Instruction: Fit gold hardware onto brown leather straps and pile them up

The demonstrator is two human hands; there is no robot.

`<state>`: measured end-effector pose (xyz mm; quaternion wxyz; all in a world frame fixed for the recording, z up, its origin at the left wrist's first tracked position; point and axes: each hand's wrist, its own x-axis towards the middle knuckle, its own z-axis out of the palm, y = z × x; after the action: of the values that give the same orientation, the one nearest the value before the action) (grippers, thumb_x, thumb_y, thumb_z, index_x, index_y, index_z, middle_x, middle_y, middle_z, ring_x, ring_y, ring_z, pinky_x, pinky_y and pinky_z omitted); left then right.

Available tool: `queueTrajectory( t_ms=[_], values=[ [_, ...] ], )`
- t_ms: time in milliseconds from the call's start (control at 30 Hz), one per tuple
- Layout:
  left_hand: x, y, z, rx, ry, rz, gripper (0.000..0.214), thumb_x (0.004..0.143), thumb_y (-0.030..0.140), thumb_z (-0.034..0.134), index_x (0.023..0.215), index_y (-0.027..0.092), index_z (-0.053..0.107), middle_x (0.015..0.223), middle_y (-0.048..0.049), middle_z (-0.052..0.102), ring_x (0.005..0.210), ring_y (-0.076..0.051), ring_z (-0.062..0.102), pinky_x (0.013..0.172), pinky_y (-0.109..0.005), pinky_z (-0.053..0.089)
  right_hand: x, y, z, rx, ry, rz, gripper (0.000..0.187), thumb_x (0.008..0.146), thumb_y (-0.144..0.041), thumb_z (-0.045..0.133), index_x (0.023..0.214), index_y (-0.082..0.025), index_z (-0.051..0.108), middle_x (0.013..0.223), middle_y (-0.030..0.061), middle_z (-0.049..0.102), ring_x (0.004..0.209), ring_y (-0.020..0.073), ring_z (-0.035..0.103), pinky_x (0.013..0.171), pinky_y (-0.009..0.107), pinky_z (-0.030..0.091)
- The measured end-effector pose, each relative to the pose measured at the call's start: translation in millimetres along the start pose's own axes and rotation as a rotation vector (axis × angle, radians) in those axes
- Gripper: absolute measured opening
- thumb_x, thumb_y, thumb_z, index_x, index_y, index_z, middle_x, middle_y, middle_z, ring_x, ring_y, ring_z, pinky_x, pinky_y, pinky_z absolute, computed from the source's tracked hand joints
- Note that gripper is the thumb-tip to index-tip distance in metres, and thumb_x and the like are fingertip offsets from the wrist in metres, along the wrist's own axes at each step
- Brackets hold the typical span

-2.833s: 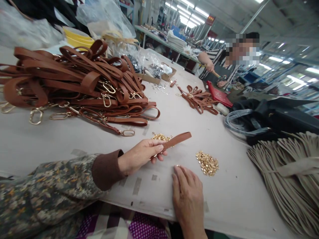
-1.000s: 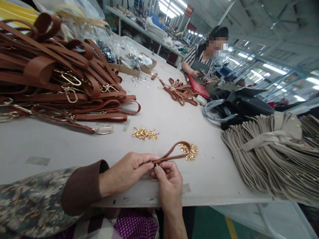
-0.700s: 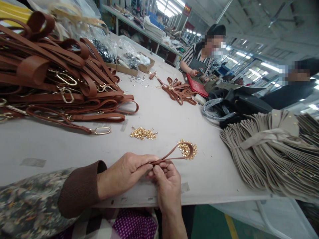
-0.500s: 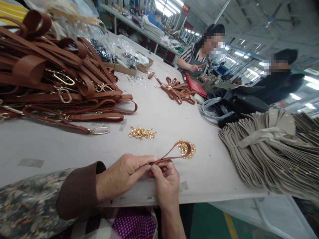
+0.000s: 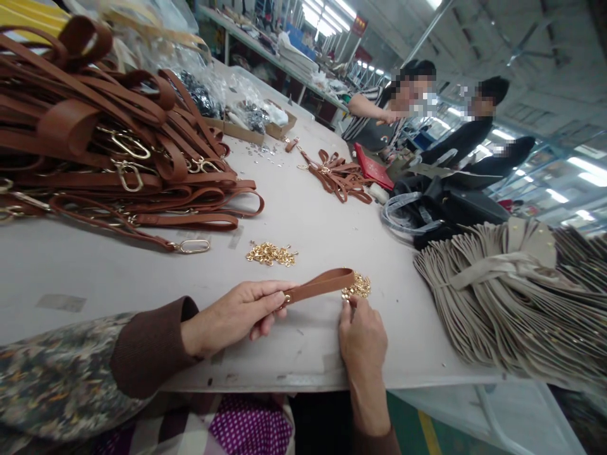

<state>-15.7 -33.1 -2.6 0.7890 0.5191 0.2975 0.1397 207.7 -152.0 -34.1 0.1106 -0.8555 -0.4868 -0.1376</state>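
at the tip of the left hand (image 5: 232, 319), i see thumb and fingers clamped on the brown strap (image 5: 320, 289), just beside a gold stud (image 5: 287, 299); the strap's loop reaches rightward above the table (image 5: 303, 363). the right hand (image 5: 364, 335) bends at the near edge of a pile of gold pieces (image 5: 363, 287), its fingertips so close together that i can't tell whether they hold one. i judge the strap could twist or slip, since it is pinched at one side only and the loop hangs free. in my view the loop covers part of that pile, so a dip or a careless sweep of the right fingers could scatter pieces i can't see. further out, a second gold pile (image 5: 271, 254) lies beyond the strap, near a heap of brown straps (image 5: 69, 126) whose jutting clip (image 5: 194, 246) could snag the left sleeve (image 5: 147, 354). to the right, a beige bundle (image 5: 478, 300) would block a wide reach; a black bag (image 5: 441, 205) sits behind it.
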Motion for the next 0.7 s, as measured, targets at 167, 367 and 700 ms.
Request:
queueTrajectory(
  t_ms=[167, 367, 700],
  values=[
    [1, 2, -2.2, -0.086, -0.019, -0.003, 0.039, 0.082, 0.033, 0.064, 0.116, 0.014, 0.062, 0.075, 0.0020, 0.056, 0.056, -0.006, 0.044, 0.045, -0.015, 0.031, 8, -8, 3, 0.018, -0.002, -0.011, 0.025, 0.091, -0.022, 0.042, 0.100, -0.016, 0.064, 0.081, 0.0108, 0.066, 0.076, 0.0250, 0.057, 0.069, 0.033, 0.036],
    [0, 1, -2.5, -0.053, -0.035, 0.036, 0.046, 0.085, 0.031, 0.058, 0.128, 0.015, 0.057, 0.066, 0.0041, 0.050, 0.058, -0.008, 0.044, 0.051, -0.018, 0.035, 13, 7, 2, 0.169, -0.028, 0.023, 0.025, 0.089, -0.028, 0.043, 0.096, -0.018, 0.065, 0.087, 0.0071, 0.071, 0.080, 0.0220, 0.063, 0.069, 0.031, 0.042],
    [-6, 6, 0.6, 0.181, -0.072, 0.162, 0.045, 0.092, 0.037, 0.047, 0.132, 0.017, 0.056, 0.072, 0.0023, 0.049, 0.060, -0.009, 0.044, 0.056, -0.021, 0.037, -35, -30, -35, 0.870, 0.234, 0.134, 0.021, 0.079, -0.032, 0.071, 0.095, -0.019, 0.067, 0.088, 0.0056, 0.070, 0.076, 0.0181, 0.065, 0.074, 0.031, 0.052]
  ],
)
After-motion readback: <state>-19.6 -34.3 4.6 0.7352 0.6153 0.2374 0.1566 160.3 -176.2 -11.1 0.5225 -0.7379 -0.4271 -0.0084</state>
